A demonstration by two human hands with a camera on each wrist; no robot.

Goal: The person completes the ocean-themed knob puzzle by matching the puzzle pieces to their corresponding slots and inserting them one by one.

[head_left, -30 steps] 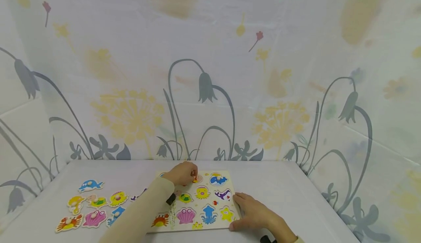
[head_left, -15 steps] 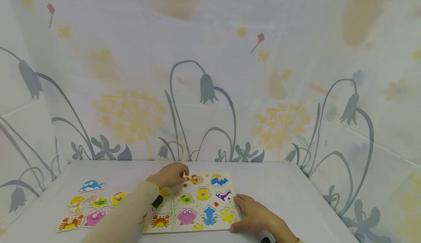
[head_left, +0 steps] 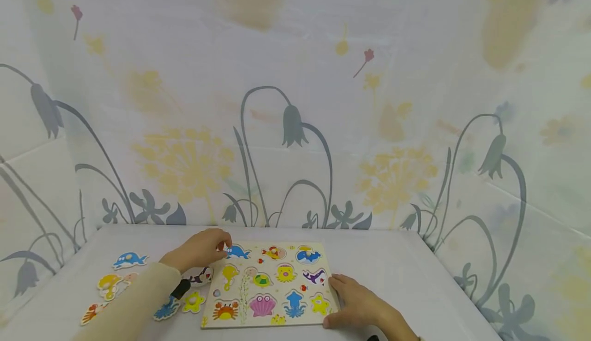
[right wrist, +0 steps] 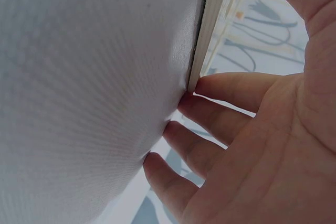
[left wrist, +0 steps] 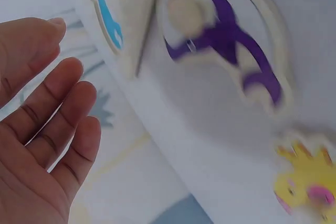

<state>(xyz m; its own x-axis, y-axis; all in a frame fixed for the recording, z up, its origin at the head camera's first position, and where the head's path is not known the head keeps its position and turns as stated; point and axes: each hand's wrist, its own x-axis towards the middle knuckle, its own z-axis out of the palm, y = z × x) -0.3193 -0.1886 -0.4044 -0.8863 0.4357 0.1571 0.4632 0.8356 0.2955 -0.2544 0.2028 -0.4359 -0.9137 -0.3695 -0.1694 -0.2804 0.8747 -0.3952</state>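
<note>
A wooden sea-animal puzzle board (head_left: 244, 318) lies on the white table. Above its back left corner is my left hand (head_left: 203, 248), holding nothing. In the left wrist view its fingers are relaxed and apart from the thumb. My right hand (head_left: 355, 302) rests against the board's right edge, its fingertips (right wrist: 207, 85) touching the edge and the tablecloth. Knobbed fish (head_left: 274, 253) and blue whale (head_left: 308, 255) pieces sit in the board's back row. A purple knobbed piece (left wrist: 226, 32) and a yellow octopus piece (left wrist: 307, 182) lie below my left hand.
Left of the board lie loose knobbed pieces: a blue whale (head_left: 130, 260), a seahorse (head_left: 108, 285), a crab (head_left: 94, 312), a blue squid (head_left: 167, 309) and a yellow star (head_left: 193, 301). My left sleeve (head_left: 134, 300) covers others. A flower-printed curtain (head_left: 295, 177) stands behind the table.
My left hand has moved left from the fish piece at the board's back row toward the back left corner, uncovering the pictures beneath. The right hand has stayed at the board's edge.
</note>
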